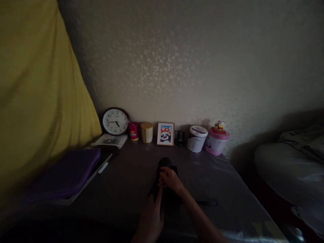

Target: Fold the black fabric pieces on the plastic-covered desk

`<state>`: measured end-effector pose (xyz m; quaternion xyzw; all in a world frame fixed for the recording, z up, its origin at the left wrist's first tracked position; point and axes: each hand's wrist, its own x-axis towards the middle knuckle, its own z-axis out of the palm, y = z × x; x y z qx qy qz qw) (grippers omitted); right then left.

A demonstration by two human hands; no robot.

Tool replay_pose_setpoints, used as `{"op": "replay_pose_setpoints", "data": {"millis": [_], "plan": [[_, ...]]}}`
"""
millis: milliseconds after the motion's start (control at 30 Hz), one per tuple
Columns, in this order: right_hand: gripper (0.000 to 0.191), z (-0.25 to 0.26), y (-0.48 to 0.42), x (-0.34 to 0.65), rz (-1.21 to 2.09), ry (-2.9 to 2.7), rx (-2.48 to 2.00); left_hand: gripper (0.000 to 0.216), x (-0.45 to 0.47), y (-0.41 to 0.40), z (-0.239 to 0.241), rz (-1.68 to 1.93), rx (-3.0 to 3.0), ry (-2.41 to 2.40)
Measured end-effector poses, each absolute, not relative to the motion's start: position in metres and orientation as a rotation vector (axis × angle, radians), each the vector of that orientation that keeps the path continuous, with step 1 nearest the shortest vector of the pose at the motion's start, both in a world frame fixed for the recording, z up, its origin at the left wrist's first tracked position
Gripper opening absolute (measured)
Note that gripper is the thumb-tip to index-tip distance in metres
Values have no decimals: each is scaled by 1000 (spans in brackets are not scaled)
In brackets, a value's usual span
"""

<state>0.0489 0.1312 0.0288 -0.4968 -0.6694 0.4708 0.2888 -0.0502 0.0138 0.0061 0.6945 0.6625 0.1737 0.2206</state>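
A dark piece of cloth (164,163), perhaps a sock, lies in the middle of the dark table (126,182). My right hand (169,178) rests on it with fingers curled, pinching the fabric. My left hand (152,216) lies lower down, one finger stretched out and pointing up along the cloth's left edge. The dim light hides the cloth's exact shape.
Along the wall stand a round clock (115,121), a red can (133,131), a yellow tin (146,132), a panda picture frame (165,134), a white tub (196,138) and a pink tub (217,140). A purple folder (65,175) lies left, yellow fabric (35,87) hangs beside it, bedding (291,165) right.
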Motion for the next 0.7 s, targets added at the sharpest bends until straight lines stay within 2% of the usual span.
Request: {"op": "replay_pose_setpoints", "data": {"millis": [100, 167, 267, 500, 700], "plan": [[28, 29, 108, 60, 1022, -1807, -1090, 69, -52, 14, 1, 540, 1902, 1840], [26, 23, 96, 67, 782, -1865, -1041, 67, -54, 15, -3, 574, 1889, 1826], [28, 8, 92, 72, 592, -2051, -960, 63, -56, 16, -7, 564, 1873, 1812], [32, -1, 152, 58, 448, -2338, -963, 67, -56, 19, -7, 549, 1828, 1821], [31, -3, 201, 61, 423, -2072, -1246, 69, -57, 18, -7, 611, 1785, 1803]]}}
